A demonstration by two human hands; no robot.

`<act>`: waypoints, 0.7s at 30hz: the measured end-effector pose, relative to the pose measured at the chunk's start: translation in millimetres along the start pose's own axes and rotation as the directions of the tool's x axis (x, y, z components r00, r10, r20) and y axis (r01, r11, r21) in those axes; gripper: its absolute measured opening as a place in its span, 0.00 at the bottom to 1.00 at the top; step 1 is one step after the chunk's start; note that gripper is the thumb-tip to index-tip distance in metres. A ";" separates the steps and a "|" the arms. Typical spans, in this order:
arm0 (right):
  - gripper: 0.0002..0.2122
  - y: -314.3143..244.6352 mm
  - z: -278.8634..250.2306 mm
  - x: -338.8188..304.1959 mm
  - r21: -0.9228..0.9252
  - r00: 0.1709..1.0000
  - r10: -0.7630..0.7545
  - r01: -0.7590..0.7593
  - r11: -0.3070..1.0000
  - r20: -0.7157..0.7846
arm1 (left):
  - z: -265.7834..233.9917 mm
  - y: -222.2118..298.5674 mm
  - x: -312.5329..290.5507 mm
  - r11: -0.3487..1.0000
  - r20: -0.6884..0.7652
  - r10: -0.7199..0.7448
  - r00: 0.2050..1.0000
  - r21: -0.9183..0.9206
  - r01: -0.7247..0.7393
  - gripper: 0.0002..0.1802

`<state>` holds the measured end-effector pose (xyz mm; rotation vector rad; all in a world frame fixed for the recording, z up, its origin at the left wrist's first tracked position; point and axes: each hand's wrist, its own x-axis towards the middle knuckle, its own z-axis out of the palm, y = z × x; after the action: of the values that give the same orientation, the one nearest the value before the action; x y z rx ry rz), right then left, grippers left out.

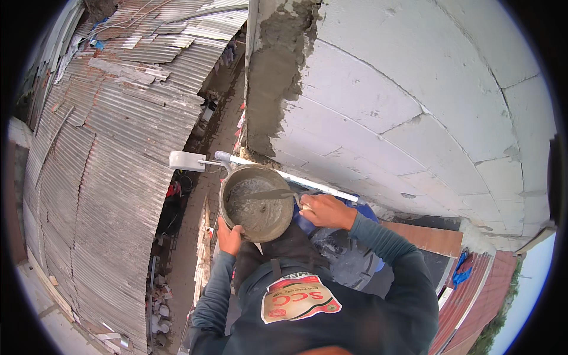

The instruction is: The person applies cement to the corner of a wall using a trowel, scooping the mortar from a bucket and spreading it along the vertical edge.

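Note:
A round grey mortar bucket [272, 222], crusted with cement, is in front of my body with wet mortar in its bottom. My left hand [229, 236] grips its near left side, thumb along the outer wall. My right hand [325, 211] is closed round the handle of a trowel [266, 194], whose long, mortar-smeared blade reaches over the bucket's opening. Beyond the bucket rises a pale block wall [361, 89]. Wet grey mortar [269, 83] coats a strip along its left edge, with an uneven border.
A white pipe [319, 184] runs along the wall's foot, beside a white lamp-like fixture [187, 161]. At left, past a drop to a narrow paved lane [204, 177], lies a rusty corrugated roof [118, 165]. A blue drum [364, 213] and brown board [426, 239] are at right.

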<state>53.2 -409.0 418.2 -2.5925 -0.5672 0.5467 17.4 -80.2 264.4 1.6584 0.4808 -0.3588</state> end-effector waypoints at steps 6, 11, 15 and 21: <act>0.17 33.2 -101.3 50.0 0.292 0.943 0.129 -0.036 0.956 -0.307 | -6.5 -29.8 6.1 0.993 -0.008 0.037 0.999 0.110 -0.036 0.45; 0.18 20.9 -194.9 62.0 0.519 0.920 0.384 -0.290 0.804 -0.080 | 2.9 -48.2 17.0 0.957 -0.080 0.195 0.977 0.234 -0.172 0.31; 0.19 -1.0 -223.8 46.5 0.602 0.900 0.419 -0.270 0.751 -0.119 | -0.5 -29.3 15.2 0.957 0.041 0.067 0.997 0.281 -0.075 0.45; 0.18 -14.5 -239.4 27.0 0.615 0.871 0.441 -0.228 0.755 -0.218 | -0.9 -12.5 15.0 0.960 0.065 -0.009 0.998 0.279 -0.010 0.47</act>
<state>180.7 -461.1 616.4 -2.1191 0.1925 0.2822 24.0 -76.4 246.4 1.9137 0.3932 -0.4975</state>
